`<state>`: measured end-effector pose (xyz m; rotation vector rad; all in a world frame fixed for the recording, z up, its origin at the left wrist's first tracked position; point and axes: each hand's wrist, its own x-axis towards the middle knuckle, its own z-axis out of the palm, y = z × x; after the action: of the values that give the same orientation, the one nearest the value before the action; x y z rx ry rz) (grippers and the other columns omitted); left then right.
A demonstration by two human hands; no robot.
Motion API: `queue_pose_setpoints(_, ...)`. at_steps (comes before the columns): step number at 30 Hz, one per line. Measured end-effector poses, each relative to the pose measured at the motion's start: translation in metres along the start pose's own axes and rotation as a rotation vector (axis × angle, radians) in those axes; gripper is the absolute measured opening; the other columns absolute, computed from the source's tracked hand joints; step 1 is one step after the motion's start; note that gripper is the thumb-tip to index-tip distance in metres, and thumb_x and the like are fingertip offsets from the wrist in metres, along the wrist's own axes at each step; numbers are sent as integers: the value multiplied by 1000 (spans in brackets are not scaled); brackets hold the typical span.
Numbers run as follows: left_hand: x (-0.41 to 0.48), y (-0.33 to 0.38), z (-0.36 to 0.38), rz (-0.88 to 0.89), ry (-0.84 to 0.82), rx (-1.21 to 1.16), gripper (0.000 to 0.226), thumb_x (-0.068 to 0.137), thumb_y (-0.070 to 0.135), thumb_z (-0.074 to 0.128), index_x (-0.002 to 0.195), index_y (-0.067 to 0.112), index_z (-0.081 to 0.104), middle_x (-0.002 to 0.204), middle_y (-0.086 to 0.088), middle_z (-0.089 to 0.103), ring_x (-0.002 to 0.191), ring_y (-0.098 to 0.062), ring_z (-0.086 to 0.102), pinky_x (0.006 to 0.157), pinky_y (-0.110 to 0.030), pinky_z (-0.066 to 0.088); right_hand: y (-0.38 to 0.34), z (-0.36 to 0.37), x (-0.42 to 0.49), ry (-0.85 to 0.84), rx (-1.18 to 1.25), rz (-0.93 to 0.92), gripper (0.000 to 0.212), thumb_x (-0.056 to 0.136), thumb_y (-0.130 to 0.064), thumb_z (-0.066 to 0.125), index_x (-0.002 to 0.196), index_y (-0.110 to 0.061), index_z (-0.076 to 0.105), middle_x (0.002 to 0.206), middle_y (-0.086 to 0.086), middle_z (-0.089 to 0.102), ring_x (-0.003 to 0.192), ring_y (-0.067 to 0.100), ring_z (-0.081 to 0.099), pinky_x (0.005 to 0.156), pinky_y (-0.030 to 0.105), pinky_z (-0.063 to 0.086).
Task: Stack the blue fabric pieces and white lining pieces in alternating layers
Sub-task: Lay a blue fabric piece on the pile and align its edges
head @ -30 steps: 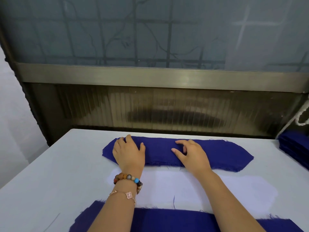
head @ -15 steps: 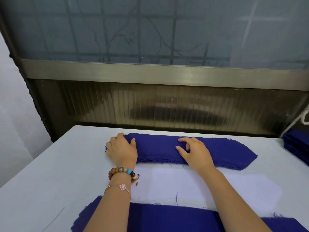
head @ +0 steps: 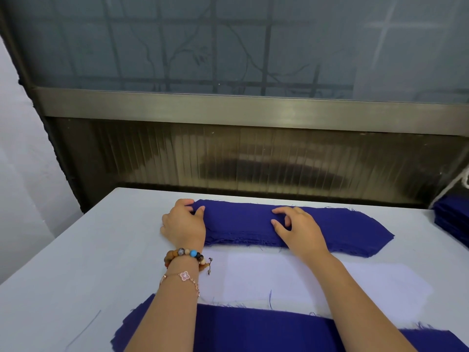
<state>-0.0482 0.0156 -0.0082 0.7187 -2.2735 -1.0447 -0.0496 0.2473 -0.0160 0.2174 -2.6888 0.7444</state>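
A long stack of blue fabric pieces (head: 241, 224) lies across the far part of the white table (head: 76, 262). My left hand (head: 184, 224) grips the stack's left end, fingers curled round it and thumb on top. On the middle of the stack sits my right hand (head: 299, 229), its bent fingers and thumb pinching the top layer. Nearer to me lies a white lining piece (head: 253, 280), partly under my forearms. A further blue piece (head: 253, 331) lies along the near edge.
Another pile of blue fabric (head: 454, 217) sits at the table's right edge, with a white cord (head: 464, 176) hanging above it. A ribbed panel and a frosted window stand right behind the table. A loose thread lies at the near left.
My left hand has slid left from the top of the stack to its left end and curled round it. My right hand has stayed near the middle.
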Motion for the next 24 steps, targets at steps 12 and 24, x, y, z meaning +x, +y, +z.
queue_pose_setpoints(12,-5,13,3,218,-82,-287,15,96,14,56,111,18,56,105,-5,64,83,-9,57,65,-16,42,0,0,1,-7,1,10,32,92,-38,59,123,-30,57,75,-14,44,79,7,47,61,12,35)
queue_pose_setpoints(24,3,15,7,-1,-254,-464,18,96,16,51,90,24,67,90,10,63,91,-13,56,65,-25,42,-5,-7,1,-50,9,41,67,88,-38,65,145,-35,29,68,-11,52,64,8,51,51,15,34)
